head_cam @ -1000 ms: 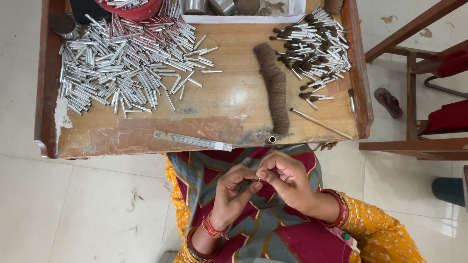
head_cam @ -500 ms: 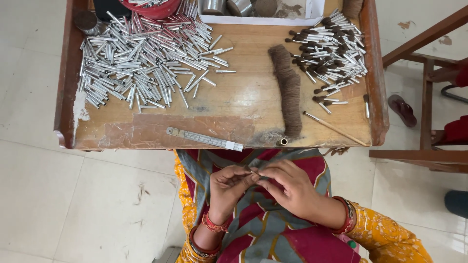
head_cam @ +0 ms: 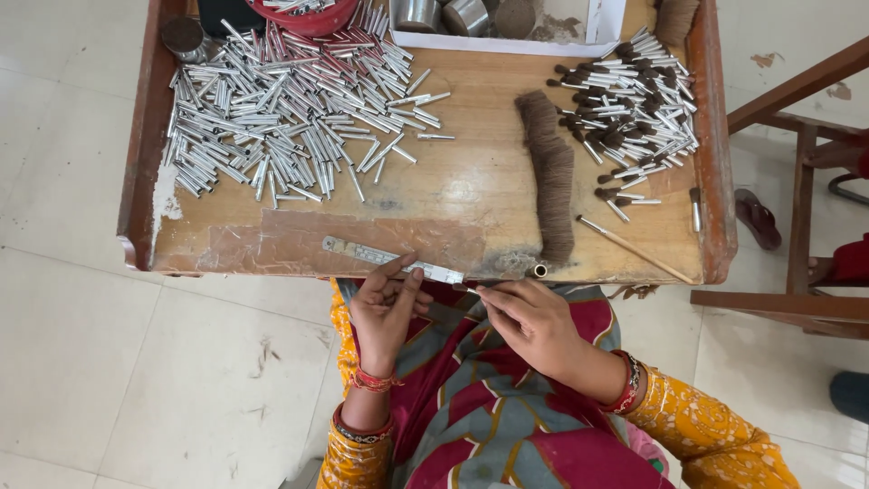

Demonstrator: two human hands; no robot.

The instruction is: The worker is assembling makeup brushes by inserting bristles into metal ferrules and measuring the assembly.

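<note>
The wooden tray table [head_cam: 434, 195] had a worn, scuffed top with raised dark-brown edges. On its left half lay a loose heap of short metal tubes [head_cam: 281, 118], thin, silvery and shiny, pointing every way. On the right lay a smaller pile of finished brush heads [head_cam: 634, 109], the same tubes with dark tufts of bristle at one end. Between the two piles a long strip of brown bristle hair [head_cam: 549, 172] ran down the board, soft and fibrous. A flat metal ruler [head_cam: 391, 259] lay slanted along the near edge, and a thin wooden stick [head_cam: 634, 249] lay near the right corner. A red bowl [head_cam: 308, 16] holding more tubes stood at the far edge.

The left hand [head_cam: 385, 312] was held just below the near edge of the table, its fingers stretched long and loosely together, their tips touching the ruler's underside edge; whether it gripped anything could not be told. The right hand [head_cam: 534, 321] was curled, with thumb and forefinger pressed together on a small silvery tube [head_cam: 478, 292], of which only a little showed. That tube sat between the two hands, over the person's lap and patterned red cloth [head_cam: 507, 407], just beneath the ruler's right end and apart from the piles.
</note>
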